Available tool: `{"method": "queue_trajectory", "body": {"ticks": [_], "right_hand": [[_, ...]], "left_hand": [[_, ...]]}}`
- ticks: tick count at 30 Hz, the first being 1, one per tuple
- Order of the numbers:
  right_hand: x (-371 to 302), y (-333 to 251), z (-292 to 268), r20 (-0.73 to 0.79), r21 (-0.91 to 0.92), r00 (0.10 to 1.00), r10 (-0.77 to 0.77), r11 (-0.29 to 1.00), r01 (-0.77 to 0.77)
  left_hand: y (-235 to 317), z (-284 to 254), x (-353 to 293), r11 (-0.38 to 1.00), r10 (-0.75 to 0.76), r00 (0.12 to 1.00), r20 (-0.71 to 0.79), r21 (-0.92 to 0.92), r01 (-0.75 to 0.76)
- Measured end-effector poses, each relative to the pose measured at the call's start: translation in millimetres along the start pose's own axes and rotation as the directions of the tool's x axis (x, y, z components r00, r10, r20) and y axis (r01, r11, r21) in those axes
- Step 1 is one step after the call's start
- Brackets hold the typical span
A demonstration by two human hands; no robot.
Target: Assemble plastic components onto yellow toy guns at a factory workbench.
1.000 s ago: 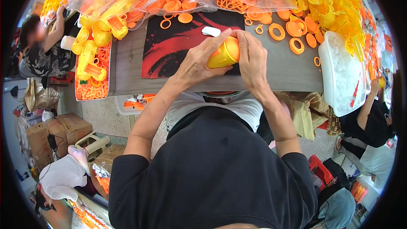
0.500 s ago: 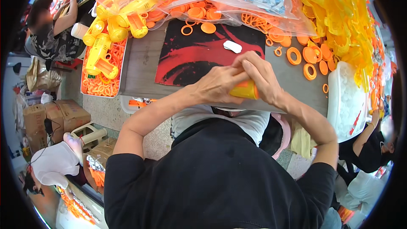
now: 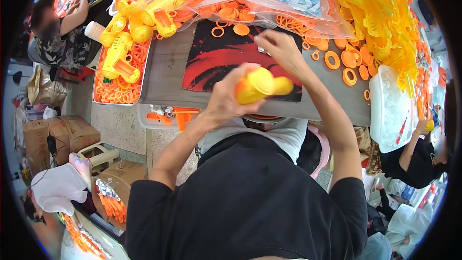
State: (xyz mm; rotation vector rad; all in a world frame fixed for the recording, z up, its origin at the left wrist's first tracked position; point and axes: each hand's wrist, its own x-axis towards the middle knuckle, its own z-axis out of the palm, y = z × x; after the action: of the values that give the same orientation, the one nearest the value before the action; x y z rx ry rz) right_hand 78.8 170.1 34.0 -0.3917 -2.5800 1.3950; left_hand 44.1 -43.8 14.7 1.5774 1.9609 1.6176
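Note:
My left hand is closed around a yellow plastic toy-gun body, held up above the near edge of the mat. A round end of it faces up, and a stubby part sticks out to the right. Over the black and red mat, my right hand has its fingers pinched on a small white piece, mostly hidden by the fingertips. Beyond that hand, an orange disc and an orange ring lie at the mat's far edge.
A tray of orange rings with yellow gun bodies on top stands left. Orange rings and discs lie to the right, before a heap of yellow shells. A white tub stands far right. Clear bags lie at the back.
My hands have parted. The left has lifted and turned the yellow gun body toward the left; the right has reached forward to the white piece on the mat and pinched it.

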Motion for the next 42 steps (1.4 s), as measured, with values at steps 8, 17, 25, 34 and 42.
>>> {"method": "queue_trajectory", "body": {"ticks": [8,17,25,34,42], "right_hand": [[53,37,56,-0.338,-0.616,0.846,-0.412,0.777,0.133],[-32,-26,33,-0.068,0.869,0.998,-0.009,0.491,0.064],[-72,-19,4,-0.298,0.55,0.954,0.031,0.822,0.145],[-71,-7,-42,-0.083,0.689,0.989,-0.125,0.71,0.147],[-60,-14,-38,0.204,0.942,0.977,-0.068,0.287,-0.176]], "left_hand": [[4,-60,-40,0.922,-0.368,0.777,-0.511,-0.31,0.232],[2,-35,11,0.902,-0.33,0.867,-0.374,-0.395,0.173],[8,-8,23,0.944,-0.19,0.936,-0.298,-0.319,0.09],[27,-4,28,0.844,-0.254,0.965,-0.061,-0.502,0.19],[40,17,27,0.811,-0.362,0.932,-0.017,-0.498,0.306]]}}
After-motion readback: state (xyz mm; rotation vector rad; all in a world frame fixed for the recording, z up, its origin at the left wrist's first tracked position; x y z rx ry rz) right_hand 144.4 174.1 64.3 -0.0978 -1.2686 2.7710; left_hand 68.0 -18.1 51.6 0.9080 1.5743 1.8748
